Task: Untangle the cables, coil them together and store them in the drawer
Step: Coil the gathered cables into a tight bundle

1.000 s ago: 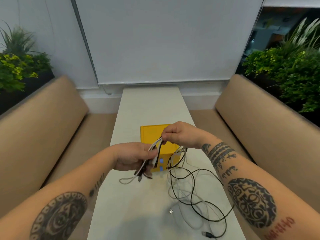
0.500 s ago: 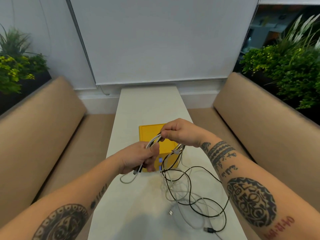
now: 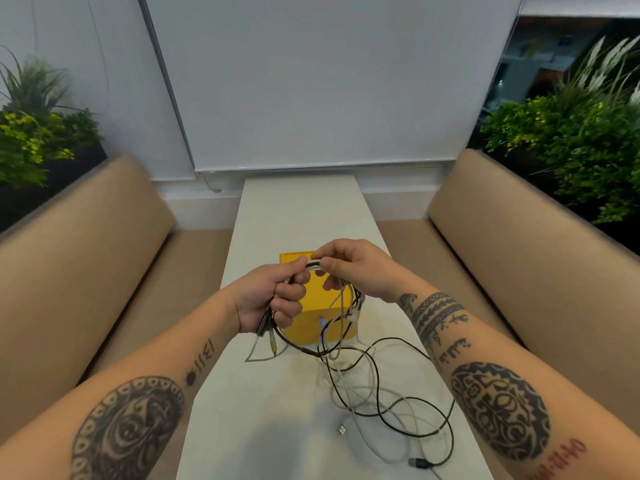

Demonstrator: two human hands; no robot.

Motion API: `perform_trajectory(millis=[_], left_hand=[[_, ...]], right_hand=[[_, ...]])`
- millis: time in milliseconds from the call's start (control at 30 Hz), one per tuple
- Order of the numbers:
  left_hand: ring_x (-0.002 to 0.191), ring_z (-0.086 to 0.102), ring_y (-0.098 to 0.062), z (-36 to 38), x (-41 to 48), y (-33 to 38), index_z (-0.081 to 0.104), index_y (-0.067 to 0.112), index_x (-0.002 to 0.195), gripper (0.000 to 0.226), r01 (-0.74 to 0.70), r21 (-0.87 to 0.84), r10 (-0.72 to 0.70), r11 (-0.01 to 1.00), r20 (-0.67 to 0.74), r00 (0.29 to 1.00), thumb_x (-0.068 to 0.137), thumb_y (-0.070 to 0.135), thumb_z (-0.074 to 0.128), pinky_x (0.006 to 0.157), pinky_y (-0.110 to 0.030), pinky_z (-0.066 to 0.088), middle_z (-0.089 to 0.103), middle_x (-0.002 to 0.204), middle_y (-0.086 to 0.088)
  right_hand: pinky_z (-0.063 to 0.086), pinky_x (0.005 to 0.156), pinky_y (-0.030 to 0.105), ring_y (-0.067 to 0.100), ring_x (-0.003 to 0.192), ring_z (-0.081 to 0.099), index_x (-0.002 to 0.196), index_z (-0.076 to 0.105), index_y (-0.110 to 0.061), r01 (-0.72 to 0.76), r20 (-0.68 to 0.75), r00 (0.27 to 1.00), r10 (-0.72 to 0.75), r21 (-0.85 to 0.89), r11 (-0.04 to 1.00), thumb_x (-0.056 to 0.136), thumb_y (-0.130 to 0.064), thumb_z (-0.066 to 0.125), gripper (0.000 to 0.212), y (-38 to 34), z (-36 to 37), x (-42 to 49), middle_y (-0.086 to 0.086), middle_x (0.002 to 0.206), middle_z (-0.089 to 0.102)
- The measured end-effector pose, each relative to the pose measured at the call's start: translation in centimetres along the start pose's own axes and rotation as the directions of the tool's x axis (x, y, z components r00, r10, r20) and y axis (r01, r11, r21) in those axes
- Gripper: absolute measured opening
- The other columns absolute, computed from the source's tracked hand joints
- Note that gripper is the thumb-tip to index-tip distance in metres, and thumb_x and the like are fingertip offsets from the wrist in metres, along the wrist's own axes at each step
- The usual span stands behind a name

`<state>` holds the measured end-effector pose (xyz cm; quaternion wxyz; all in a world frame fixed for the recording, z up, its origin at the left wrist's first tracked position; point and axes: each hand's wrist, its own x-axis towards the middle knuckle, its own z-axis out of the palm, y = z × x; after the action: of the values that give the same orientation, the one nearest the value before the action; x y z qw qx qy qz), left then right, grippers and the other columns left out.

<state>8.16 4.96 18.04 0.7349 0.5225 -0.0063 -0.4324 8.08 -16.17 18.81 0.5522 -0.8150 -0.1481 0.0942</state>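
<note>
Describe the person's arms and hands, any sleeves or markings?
No sleeves or gloves. Left forearm: a large round dark tattoo, small marks nearer the wrist. Right forearm: dark wrist bands, an oval tattoo, red numerals near the elbow.

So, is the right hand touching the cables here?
Touching. The head view shows the right hand pinching the cables between thumb and fingers.

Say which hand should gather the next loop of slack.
Probably the right hand: the slack on the table lies on its side, while the left hand grips the coiled cables.
</note>
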Motion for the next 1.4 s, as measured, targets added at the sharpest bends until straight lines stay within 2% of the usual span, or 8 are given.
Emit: perform_trajectory(millis=[200, 300, 367, 533, 833, 1100, 1300, 1400], left_hand=[[0.031, 0.030, -0.003, -0.6, 0.2, 0.2, 0.052, 0.021, 0.070, 0.040, 0.047, -0.221, -0.023, 0.974, 0.107, 0.994, 0.097, 0.049, 0.046, 0.032, -0.015, 0.031, 0.031, 0.040, 0.010], [0.037, 0.020, -0.002, -1.0, 0.7, 0.8, 0.051, 0.022, 0.069, 0.041, 0.040, -0.350, 0.015, 0.936, 0.153, 0.988, 0.099, 0.049, 0.044, 0.031, -0.017, 0.035, 0.034, 0.040, 0.008], [0.039, 0.018, -0.003, -0.9, 1.0, 1.1, 0.050, 0.022, 0.068, 0.041, 0.031, -0.373, 0.020, 0.927, 0.130, 0.991, 0.099, 0.048, 0.044, 0.030, -0.018, 0.037, 0.034, 0.039, 0.008], [0.049, 0.047, -0.014, 0.2, 1.9, 0.8, 0.048, 0.021, 0.069, 0.040, -0.109, -0.343, 0.087, 0.933, -0.078, 0.993, 0.100, 0.046, 0.049, 0.055, -0.029, 0.057, 0.034, 0.043, 0.009], [0.114, 0.068, -0.031, 1.0, 2.8, -0.2, 0.063, 0.016, 0.075, 0.039, -0.118, -0.233, 0.103, 0.965, -0.073, 0.992, 0.101, 0.042, 0.049, 0.092, -0.042, 0.053, 0.076, 0.079, -0.008], [0.105, 0.072, -0.029, 0.8, 2.9, -0.3, 0.068, 0.003, 0.114, 0.045, -0.140, -0.152, 0.118, 0.978, -0.143, 0.983, 0.102, 0.039, 0.043, 0.082, -0.041, 0.059, 0.070, 0.123, -0.017], [0.114, 0.065, -0.036, -0.2, 2.6, -0.4, 0.058, 0.001, 0.135, 0.054, -0.151, -0.073, 0.132, 0.986, -0.219, 0.967, 0.101, 0.042, 0.049, 0.102, -0.071, 0.041, 0.067, 0.124, -0.017], [0.105, 0.069, -0.042, 0.4, 2.4, -0.4, 0.061, 0.003, 0.130, 0.048, -0.113, 0.033, 0.117, 0.993, -0.184, 0.976, 0.103, 0.040, 0.046, 0.087, -0.061, 0.057, 0.068, 0.122, -0.021]], right_hand=[[0.056, 0.085, 0.036, 0.015, 0.087, 0.070, 0.124, 0.063, -0.029, -0.024, -0.016, 1.000, 0.026, 0.122, 0.992, 0.101, -0.028, 0.060, 0.023, 1.7, -0.7, -0.6, 0.000, 0.109, 0.072], [0.050, 0.092, 0.032, 0.002, 0.103, 0.061, 0.110, 0.060, -0.044, 0.071, -0.275, 0.955, -0.111, -0.151, 0.986, 0.093, -0.035, 0.069, 0.022, 2.7, 0.2, -0.8, -0.013, 0.114, 0.063], [0.047, 0.076, 0.025, 0.001, 0.080, 0.058, 0.089, 0.063, -0.035, 0.163, -0.400, 0.892, -0.210, -0.149, 0.975, 0.091, -0.025, 0.071, 0.013, 2.7, 0.5, -1.0, -0.011, 0.091, 0.064], [0.048, 0.069, 0.018, 0.002, 0.066, 0.061, 0.091, 0.076, -0.028, 0.031, 0.181, 0.983, 0.024, -0.293, 0.956, 0.090, -0.032, 0.073, 0.005, 2.0, 1.9, -1.2, -0.022, 0.069, 0.067], [0.049, 0.074, 0.035, 0.010, 0.075, 0.056, 0.078, 0.070, -0.028, -0.067, 0.184, 0.980, 0.073, -0.037, 0.997, 0.093, -0.040, 0.066, 0.020, 2.9, 4.9, -1.4, -0.003, 0.080, 0.063], [0.045, 0.061, 0.030, 0.021, 0.067, 0.055, 0.078, 0.063, -0.018, -0.059, 0.165, 0.986, 0.035, 0.146, 0.988, 0.095, -0.019, 0.068, 0.017, 2.8, 4.3, -0.9, 0.010, 0.077, 0.060], [0.057, 0.058, 0.036, 0.020, 0.060, 0.064, 0.082, 0.056, -0.013, -0.011, -0.166, 0.985, 0.051, 0.235, 0.972, 0.097, -0.012, 0.064, 0.017, 2.7, 3.0, -0.2, -0.007, 0.070, 0.064], [0.058, 0.059, 0.038, 0.026, 0.060, 0.066, 0.081, 0.061, -0.016, 0.003, -0.309, 0.946, 0.094, 0.300, 0.954, 0.092, -0.016, 0.071, 0.015, 2.3, 3.0, 0.7, 0.001, 0.069, 0.063]])
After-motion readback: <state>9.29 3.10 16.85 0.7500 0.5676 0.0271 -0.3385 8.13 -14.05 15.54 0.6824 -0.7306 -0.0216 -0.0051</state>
